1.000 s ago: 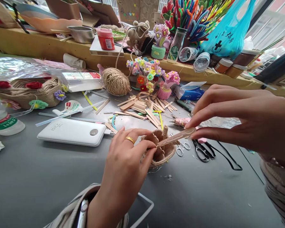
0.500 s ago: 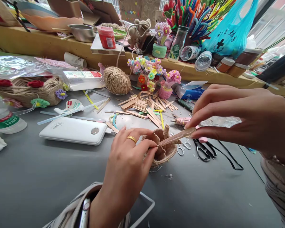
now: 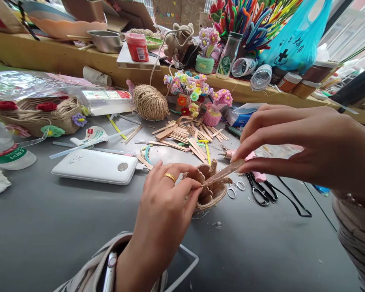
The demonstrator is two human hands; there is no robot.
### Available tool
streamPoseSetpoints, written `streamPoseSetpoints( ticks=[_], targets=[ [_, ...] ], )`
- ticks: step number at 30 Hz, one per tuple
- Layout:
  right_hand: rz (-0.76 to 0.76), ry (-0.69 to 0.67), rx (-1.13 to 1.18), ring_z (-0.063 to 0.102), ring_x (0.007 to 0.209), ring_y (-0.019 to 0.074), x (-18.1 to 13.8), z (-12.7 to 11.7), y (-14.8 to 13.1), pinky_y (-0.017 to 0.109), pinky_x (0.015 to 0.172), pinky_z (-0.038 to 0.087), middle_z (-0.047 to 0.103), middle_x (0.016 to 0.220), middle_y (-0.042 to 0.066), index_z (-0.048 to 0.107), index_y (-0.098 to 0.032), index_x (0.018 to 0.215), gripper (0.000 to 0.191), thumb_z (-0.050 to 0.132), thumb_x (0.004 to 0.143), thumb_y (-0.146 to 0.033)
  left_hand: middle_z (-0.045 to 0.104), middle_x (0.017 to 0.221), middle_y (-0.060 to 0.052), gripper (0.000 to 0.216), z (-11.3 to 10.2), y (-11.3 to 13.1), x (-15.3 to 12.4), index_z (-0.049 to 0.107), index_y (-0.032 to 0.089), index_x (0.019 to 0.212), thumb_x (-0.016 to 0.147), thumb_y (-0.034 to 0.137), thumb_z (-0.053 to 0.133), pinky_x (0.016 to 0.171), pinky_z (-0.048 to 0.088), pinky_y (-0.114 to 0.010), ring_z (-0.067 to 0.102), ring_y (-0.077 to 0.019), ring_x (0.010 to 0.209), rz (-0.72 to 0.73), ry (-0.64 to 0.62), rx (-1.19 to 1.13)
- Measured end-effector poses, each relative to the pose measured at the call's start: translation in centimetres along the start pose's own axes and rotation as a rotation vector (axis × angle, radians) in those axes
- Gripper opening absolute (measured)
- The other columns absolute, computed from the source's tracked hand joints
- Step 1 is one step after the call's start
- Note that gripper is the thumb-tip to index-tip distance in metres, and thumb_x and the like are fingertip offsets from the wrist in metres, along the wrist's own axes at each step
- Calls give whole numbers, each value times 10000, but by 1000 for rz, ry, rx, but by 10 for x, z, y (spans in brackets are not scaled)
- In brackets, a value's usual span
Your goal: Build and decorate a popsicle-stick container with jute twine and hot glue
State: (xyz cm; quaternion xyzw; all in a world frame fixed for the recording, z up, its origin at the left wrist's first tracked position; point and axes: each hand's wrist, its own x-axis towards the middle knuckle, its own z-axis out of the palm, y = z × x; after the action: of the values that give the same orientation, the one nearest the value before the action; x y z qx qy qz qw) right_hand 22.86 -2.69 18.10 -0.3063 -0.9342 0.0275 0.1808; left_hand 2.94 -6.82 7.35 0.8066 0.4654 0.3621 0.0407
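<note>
Between my two hands a wooden craft stick (image 3: 222, 173) slants over a small round basket (image 3: 212, 199) wrapped in twine. Its upper side looks glossy, as if coated with something clear. My right hand (image 3: 287, 150) pinches the stick's upper right end between thumb and fingers. With thumb and forefinger, my left hand (image 3: 166, 202) pinches at the lower left end, above the basket. More sticks line the basket's inside, and a twine-wrapped stub rises at its back rim. The left hand covers part of the basket's near left side.
Loose craft sticks (image 3: 178, 134) lie behind the basket, near a ball of twine (image 3: 150, 102) and fuzzy flowers (image 3: 190, 89). Small scissors (image 3: 235, 188) and black-handled scissors (image 3: 258, 190) lie to the right. A white power bank (image 3: 94, 167) with a cable is at left.
My right hand has shifted slightly left, and the stick's upper end has moved left with it. My left hand holds nearly the same position.
</note>
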Motion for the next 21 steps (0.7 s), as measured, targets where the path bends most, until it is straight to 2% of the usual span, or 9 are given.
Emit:
streamPoseSetpoints(
  ticks=[12, 21],
  targets=[
    [4, 4, -10, 571, 677, 113, 2, 1, -1, 232, 576, 434, 603, 704, -28, 658, -276, 722, 92, 627, 749, -358, 653, 912, -22, 107, 0, 2, 0, 631, 222, 715, 761, 152, 566, 937, 373, -546, 586, -213, 847, -4, -1, 17],
    [-17, -12, -17, 571, 662, 117, 8, 3, -4, 256, 626, 428, 610, 689, -25, 657, -268, 684, 111, 629, 749, -353, 653, 881, -32, 110, 1, 2, 1, 634, 212, 692, 767, 165, 568, 864, 433, -484, 570, -214, 822, -5, 17, 18]
  ],
)
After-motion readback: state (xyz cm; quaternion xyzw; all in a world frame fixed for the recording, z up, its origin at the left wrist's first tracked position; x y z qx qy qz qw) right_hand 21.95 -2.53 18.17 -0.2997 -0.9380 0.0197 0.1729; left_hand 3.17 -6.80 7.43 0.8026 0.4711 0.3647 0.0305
